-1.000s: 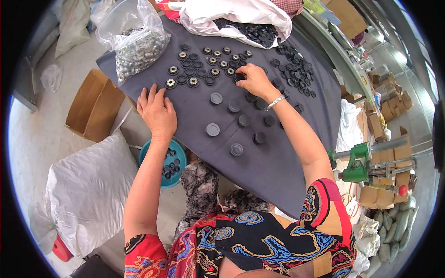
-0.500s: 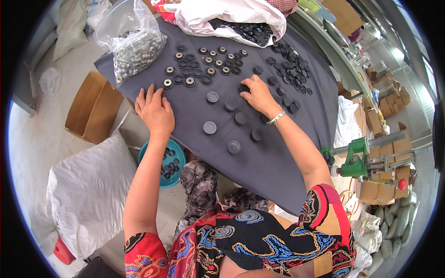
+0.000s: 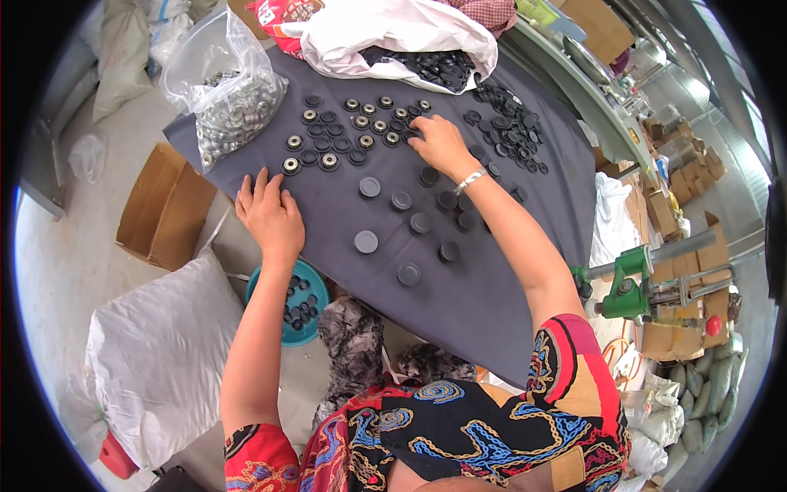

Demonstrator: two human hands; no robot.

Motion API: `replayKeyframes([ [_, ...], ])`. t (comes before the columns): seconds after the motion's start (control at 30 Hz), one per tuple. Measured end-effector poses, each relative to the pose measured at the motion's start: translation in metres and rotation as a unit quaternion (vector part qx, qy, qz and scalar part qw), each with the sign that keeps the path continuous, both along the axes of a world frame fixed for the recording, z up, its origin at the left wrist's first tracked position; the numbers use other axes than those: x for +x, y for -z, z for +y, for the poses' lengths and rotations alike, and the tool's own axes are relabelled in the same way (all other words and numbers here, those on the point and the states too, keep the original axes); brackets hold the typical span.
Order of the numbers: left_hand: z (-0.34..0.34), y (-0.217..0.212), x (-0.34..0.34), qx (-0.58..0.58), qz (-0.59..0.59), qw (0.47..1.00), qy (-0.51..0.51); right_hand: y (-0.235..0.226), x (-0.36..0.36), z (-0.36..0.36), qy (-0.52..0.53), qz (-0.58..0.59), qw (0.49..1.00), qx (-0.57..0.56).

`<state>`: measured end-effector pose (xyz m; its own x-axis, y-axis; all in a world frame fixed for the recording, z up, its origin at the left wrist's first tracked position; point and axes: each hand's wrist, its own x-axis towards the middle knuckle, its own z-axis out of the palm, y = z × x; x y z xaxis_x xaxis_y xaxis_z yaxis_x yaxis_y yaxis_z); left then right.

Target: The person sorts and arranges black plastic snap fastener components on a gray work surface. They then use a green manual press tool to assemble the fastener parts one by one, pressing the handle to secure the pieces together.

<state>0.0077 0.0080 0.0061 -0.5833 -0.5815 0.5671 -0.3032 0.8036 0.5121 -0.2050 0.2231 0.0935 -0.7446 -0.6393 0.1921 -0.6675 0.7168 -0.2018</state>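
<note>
Table (image 3: 475, 328): grey-covered; white sack (image 3: 361, 29) far.
Floor (image 3: 78, 271): cardboard box (image 3: 168, 209) left.
Black caps (image 3: 370, 188): mid-table.
Left hand (image 3: 272, 220): fingers apart, table's left edge.
Right hand (image 3: 443, 148): beside rings (image 3: 357, 156); can't tell finger grip.

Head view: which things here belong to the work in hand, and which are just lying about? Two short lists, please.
Likely part of the work:
metal-centred black rings near the right hand
round dark discs
clear bag of metal parts
white bag of black pieces
teal basin holding parts

Seemingly lying about:
brown box
stuffed white sack
green metal device
</note>
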Motion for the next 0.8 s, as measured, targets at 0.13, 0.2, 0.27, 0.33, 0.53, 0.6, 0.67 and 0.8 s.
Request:
replayKeyframes([
  [0.13, 0.001, -0.001, -0.001, -0.004, 0.001, 1.0, 0.0, 0.013, -0.011, -0.004, 0.004, -0.024, 1.0, 0.007],
  [0.2, 0.0, -0.001, -0.001, -0.006, 0.006, 1.0, -0.001, 0.015, -0.015, -0.001, -0.004, -0.028, 1.0, 0.003],
  [0.27, 0.0, 0.0, 0.0, -0.007, 0.007, 1.0, -0.001, 0.011, -0.015, 0.001, -0.009, -0.031, 0.999, 0.01],
  [0.33, -0.001, 0.0, 0.001, -0.008, 0.006, 1.0, -0.005, 0.008, -0.01, 0.001, -0.001, -0.085, 0.994, -0.074],
  [0.53, 0.001, 0.001, -0.001, -0.007, 0.01, 1.0, 0.0, 0.013, -0.007, 0.014, -0.017, -0.078, 0.993, -0.084],
  [0.6, 0.0, 0.001, -0.001, -0.007, 0.014, 1.0, -0.001, 0.012, -0.01, 0.018, -0.033, -0.07, 0.997, -0.027],
  [0.67, 0.0, 0.0, -0.002, -0.005, 0.014, 1.0, 0.001, 0.008, -0.015, 0.019, -0.05, -0.084, 0.995, 0.027],
  [0.8, -0.001, -0.001, -0.001, -0.003, 0.005, 1.0, -0.004, -0.002, -0.011, 0.0, -0.055, -0.065, 0.996, -0.009],
])
